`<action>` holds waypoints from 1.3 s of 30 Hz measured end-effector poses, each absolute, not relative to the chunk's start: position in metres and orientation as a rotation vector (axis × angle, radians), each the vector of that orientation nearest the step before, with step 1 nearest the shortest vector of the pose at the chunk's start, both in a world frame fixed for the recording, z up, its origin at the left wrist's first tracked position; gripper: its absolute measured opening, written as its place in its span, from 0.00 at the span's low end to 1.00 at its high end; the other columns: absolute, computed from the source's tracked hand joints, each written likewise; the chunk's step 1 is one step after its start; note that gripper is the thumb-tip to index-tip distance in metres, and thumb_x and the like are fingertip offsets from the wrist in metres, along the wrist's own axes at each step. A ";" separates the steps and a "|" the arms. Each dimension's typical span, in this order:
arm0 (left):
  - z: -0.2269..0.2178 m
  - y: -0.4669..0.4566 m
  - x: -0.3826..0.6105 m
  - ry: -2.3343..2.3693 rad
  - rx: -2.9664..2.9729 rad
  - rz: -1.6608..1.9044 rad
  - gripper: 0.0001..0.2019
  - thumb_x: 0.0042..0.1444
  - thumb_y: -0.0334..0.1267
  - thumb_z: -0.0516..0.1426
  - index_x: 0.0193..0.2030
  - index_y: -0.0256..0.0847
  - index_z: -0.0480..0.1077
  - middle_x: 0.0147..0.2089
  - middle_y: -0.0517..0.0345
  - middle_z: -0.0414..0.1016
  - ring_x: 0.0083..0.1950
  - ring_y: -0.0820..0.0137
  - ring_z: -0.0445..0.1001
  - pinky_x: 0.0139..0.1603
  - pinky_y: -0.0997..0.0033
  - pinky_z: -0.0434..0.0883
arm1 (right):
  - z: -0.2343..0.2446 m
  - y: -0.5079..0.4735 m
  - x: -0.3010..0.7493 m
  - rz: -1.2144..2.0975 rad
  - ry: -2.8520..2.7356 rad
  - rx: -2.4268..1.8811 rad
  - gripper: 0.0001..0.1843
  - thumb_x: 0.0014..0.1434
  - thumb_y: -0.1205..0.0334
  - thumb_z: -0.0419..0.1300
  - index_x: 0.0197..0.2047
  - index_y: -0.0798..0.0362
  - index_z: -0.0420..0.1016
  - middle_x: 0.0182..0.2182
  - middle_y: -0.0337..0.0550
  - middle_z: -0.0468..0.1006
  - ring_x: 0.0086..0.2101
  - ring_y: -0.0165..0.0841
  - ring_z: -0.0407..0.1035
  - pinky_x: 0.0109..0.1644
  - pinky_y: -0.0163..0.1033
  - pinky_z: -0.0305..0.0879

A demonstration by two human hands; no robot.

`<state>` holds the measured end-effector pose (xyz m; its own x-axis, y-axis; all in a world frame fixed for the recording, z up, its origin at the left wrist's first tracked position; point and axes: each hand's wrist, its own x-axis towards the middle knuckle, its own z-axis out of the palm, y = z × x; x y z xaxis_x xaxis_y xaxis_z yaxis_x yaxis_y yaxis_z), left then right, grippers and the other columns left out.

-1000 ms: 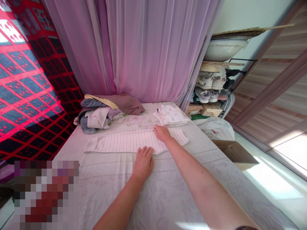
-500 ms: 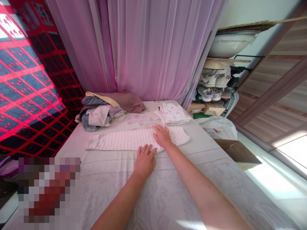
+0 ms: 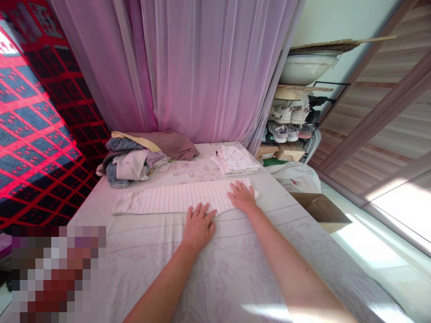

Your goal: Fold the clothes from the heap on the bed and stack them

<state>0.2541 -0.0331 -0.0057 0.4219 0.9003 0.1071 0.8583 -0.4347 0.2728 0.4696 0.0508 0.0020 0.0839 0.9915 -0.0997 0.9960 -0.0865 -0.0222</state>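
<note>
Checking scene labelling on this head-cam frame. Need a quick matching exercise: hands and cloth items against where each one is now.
Column 1:
1. right hand
2. left hand
3. stack of folded printed cloths
4. pile of mixed clothes

Column 2:
A. at the far left of the patterned sheet, against the sheer pink curtain
B. palm down at the near edge of the striped garment, fingers reaching onto it
C. on the sheet, beyond the striped garment, toward the right
D. flat on the right end of the striped garment

Pairs: 1-D, 2-B, 3-C, 4-A
</note>
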 end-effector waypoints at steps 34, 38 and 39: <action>0.000 -0.021 0.064 2.215 2.193 0.193 0.25 0.65 0.47 0.45 0.66 0.43 0.58 0.70 0.49 0.54 0.71 0.59 0.50 0.68 0.48 0.48 | -0.010 -0.028 0.411 -0.082 2.411 2.089 0.27 0.67 0.51 0.40 0.66 0.44 0.58 0.68 0.42 0.53 0.66 0.38 0.46 0.67 0.58 0.35; -0.003 -0.019 0.054 2.249 2.146 0.236 0.24 0.65 0.45 0.44 0.66 0.45 0.57 0.71 0.51 0.54 0.71 0.60 0.50 0.67 0.41 0.46 | -0.013 -0.029 0.412 -0.053 2.407 2.084 0.27 0.67 0.51 0.40 0.66 0.44 0.58 0.68 0.42 0.53 0.66 0.38 0.46 0.67 0.58 0.36; -0.004 -0.019 0.055 2.250 2.146 0.252 0.24 0.65 0.44 0.44 0.66 0.45 0.57 0.71 0.51 0.54 0.71 0.60 0.50 0.67 0.40 0.46 | -0.014 -0.029 0.412 -0.046 2.411 2.084 0.27 0.67 0.51 0.40 0.66 0.44 0.58 0.67 0.42 0.53 0.65 0.38 0.47 0.67 0.58 0.37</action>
<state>0.0547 -0.0192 -0.0042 -0.0537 0.9940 0.0953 0.9904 0.0409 0.1320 0.4123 -0.0290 -0.0135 -0.1440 0.9895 0.0157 0.9881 0.1446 -0.0517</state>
